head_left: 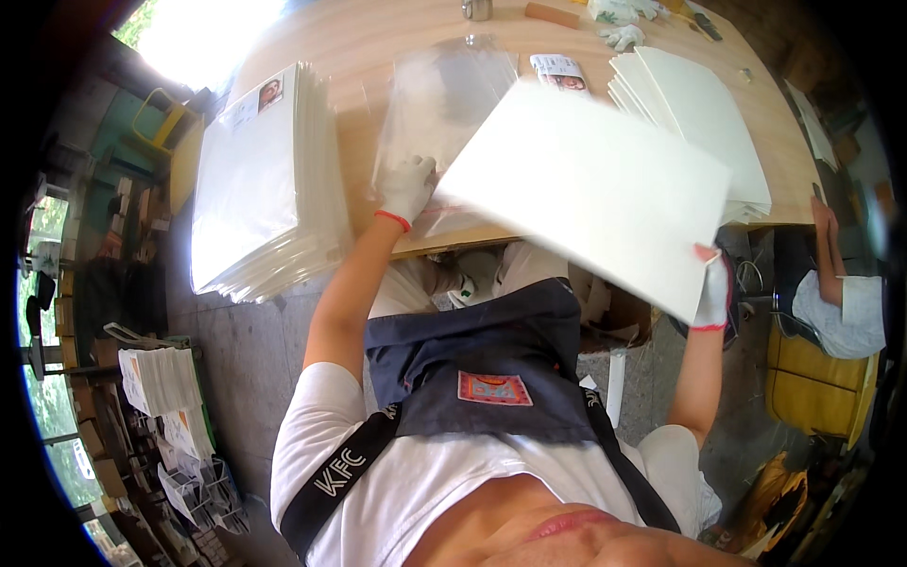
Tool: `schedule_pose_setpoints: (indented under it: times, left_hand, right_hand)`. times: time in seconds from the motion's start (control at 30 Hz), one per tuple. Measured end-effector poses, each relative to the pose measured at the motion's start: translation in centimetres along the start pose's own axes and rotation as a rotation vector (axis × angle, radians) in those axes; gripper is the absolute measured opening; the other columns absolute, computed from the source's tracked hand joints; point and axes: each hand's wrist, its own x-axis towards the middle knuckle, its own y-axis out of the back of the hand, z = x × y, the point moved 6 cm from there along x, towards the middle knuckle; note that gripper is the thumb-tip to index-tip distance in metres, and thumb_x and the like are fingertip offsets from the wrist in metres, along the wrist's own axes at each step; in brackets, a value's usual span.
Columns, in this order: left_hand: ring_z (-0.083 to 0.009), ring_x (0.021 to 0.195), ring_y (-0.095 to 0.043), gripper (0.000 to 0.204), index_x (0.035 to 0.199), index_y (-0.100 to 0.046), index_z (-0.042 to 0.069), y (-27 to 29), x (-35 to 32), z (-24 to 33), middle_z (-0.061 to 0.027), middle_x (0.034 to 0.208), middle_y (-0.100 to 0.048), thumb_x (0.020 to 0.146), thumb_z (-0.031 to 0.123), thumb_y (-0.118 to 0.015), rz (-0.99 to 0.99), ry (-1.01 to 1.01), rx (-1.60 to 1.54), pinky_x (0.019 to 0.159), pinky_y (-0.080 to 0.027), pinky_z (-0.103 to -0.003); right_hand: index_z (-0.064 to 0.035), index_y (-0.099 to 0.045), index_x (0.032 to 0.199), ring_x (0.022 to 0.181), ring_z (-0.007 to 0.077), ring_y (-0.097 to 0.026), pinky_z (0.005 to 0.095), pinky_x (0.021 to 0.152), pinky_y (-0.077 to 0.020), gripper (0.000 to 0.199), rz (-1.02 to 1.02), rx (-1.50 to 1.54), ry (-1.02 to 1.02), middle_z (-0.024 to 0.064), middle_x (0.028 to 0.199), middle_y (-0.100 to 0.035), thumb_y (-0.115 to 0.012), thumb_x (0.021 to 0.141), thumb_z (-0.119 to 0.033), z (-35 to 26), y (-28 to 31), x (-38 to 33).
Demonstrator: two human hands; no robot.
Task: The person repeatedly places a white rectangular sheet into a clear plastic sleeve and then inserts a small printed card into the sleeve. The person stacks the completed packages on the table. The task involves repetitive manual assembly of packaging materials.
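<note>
My right hand (710, 295), gloved in white with a red cuff, has its grip pinching the lower corner of a large flat white rectangular board (590, 194), which hangs tilted in the air above the edge of the wooden desk (378, 47). My left hand (408, 187), in the same kind of glove, lies just beside the board's other end, fingers spread and pressed flat on a clear plastic sleeve (444, 104) lying on the desk.

To do this well, I judge the left palm should pin the sleeve firmly so it does not slide, while the right keeps the board level and square to the sleeve's near edge.

Beyond my right grip sits a fanned stack of white boards (704, 113); left of my left grip rises a tall pile of bagged white sheets (260, 180).
</note>
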Motion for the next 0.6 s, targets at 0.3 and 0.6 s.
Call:
schedule_pose_setpoints:
  times: [0.3,0.6]
  left_hand:
    - [-0.0282,0.092,-0.057,0.034,0.103,-0.057,0.013,1.4,-3.8,-0.9,-0.0068,0.105,-0.057,0.072,0.001,-0.049,0.237,-0.079,-0.174,0.078,-0.046,-0.036]
    - [-0.0182,0.071,-0.055,0.041,0.107,-0.059,0.008,3.5,-3.5,-0.1,-0.0089,0.082,-0.053,0.072,-0.009,-0.044,0.17,-0.066,-0.666,0.064,-0.043,-0.03]
  right_hand:
    - [0.004,-0.044,0.127,0.095,0.0245,-0.063,0.0341,0.081,-0.053,0.046,0.057,0.119,-0.128,0.0162,0.114,-0.059,-0.047,0.085,-0.015,9.8,1.8,-3.9]
    - [-0.0003,-0.043,0.126,0.091,0.0163,-0.063,0.0293,0.074,-0.053,0.042,0.167,0.225,-0.092,0.0118,0.112,-0.06,-0.051,0.089,-0.017,14.7,0.4,-4.0]
